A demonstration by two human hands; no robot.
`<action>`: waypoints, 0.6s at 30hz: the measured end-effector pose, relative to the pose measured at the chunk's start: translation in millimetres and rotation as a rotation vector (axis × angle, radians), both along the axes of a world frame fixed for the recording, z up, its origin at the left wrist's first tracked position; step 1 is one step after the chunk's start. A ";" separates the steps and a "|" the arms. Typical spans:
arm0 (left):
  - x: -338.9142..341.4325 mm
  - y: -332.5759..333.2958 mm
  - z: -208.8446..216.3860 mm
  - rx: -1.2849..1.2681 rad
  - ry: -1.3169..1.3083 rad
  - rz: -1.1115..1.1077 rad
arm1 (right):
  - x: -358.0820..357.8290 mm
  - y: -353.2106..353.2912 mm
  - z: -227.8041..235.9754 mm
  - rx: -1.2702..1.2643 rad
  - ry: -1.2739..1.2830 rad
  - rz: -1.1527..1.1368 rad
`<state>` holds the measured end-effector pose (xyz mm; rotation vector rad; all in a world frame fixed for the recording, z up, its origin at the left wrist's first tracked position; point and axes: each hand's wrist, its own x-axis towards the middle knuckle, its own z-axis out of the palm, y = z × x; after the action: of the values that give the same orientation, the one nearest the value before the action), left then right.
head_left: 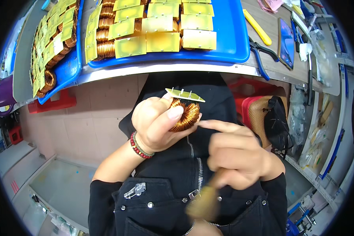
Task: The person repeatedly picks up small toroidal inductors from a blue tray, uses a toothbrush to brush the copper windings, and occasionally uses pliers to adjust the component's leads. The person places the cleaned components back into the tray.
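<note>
My left hand (155, 122) is closed around a copper-wound toroid coil (189, 118), its thumb against the windings. A small yellow-green circuit board (185, 94) sits tilted on top of the coil, with short metal pins standing up from it. My right hand (240, 151) has its index finger stretched toward the coil's lower right side, by the left fingertips; whether it touches the coil, I cannot tell. The other right fingers are curled round a tan brush-like tool (203, 202), smeared by motion, whose flared end points down over my dark clothing.
Blue trays (232, 43) on the bench hold rows of coils with yellow-green boards (163, 42). To their right lie a yellow utility knife (257, 27), pliers (259, 57) and a phone (286, 44). A red stool (244, 104) stands below the bench edge.
</note>
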<state>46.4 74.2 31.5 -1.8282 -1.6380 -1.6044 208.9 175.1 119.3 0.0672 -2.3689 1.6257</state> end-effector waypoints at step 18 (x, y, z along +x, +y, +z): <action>-10.8 -2.1 -4.7 -0.103 0.060 0.092 | -30.5 -21.1 -11.9 0.451 -0.047 0.031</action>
<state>35.5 72.1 26.9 -1.8016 -1.7807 -1.4392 178.4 154.0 107.3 0.1536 -2.7364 1.0839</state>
